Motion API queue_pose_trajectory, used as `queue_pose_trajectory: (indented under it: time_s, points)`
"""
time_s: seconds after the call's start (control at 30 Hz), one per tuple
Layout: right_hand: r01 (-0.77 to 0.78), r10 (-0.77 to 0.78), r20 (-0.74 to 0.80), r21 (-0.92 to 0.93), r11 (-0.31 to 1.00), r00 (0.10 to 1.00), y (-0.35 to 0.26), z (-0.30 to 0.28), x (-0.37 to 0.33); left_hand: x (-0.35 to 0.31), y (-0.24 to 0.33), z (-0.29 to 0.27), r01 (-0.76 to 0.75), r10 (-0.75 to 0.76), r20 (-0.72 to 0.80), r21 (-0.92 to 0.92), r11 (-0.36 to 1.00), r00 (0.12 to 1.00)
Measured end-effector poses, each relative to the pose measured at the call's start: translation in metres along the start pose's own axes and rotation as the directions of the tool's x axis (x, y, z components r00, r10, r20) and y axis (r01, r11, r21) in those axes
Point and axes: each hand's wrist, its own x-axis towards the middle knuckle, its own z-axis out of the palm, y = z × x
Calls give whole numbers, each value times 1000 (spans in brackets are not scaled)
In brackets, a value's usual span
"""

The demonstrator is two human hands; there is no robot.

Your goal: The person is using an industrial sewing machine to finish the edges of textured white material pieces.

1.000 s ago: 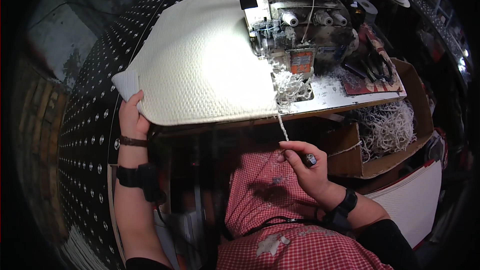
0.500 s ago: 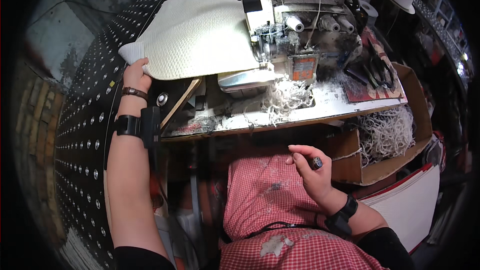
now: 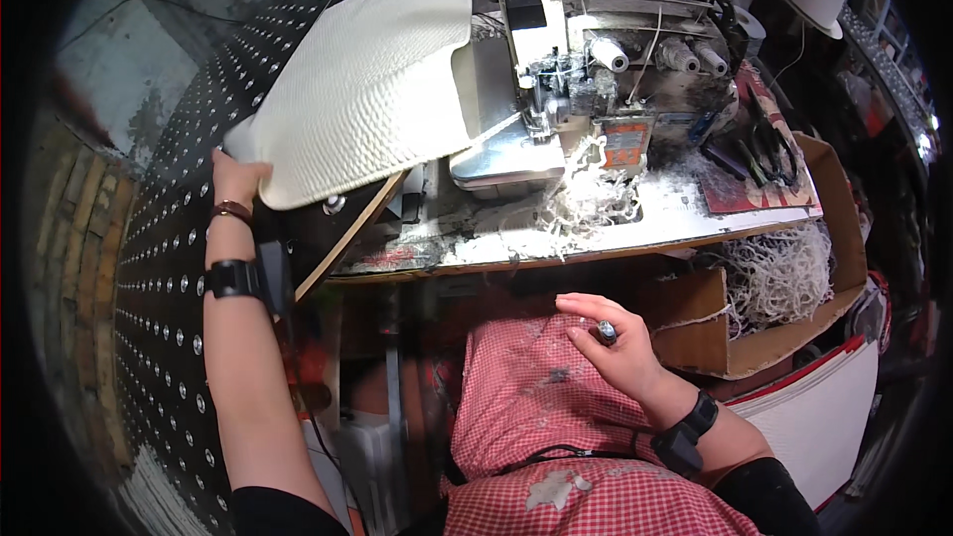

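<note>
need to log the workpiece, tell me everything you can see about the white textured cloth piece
The white cloth piece is a thick, cream-white panel with a waffle-like raised texture and rounded corners. It lies flat, angled up and left of the sewing machine, its right edge by the machine's bed. The left hand grips its lower-left corner. It looks clean and unfolded.

Cardboard box (image 3: 764, 347) of thread waste (image 3: 779, 273) beside the sewing machine (image 3: 596, 69).

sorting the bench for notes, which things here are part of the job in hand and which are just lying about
In hand:
- white quilted fabric piece, held by left hand
- small dark tool in right hand
- sewing machine

Lying about:
- thread scraps
- scissors
- cardboard box of trimmings
</note>
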Motion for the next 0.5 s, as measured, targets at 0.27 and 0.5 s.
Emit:
queue_pose_trajectory:
  time_s: [0.27,0.5]
  points:
    - [-110,127,100,-160,981,987,-11,8,35,-153,170,30,-990,968,251,-136,31,-4]
    - [-223,204,115,193,956,972,-28,11,74,-128,184,47,-895,937,338,-389,219,82]
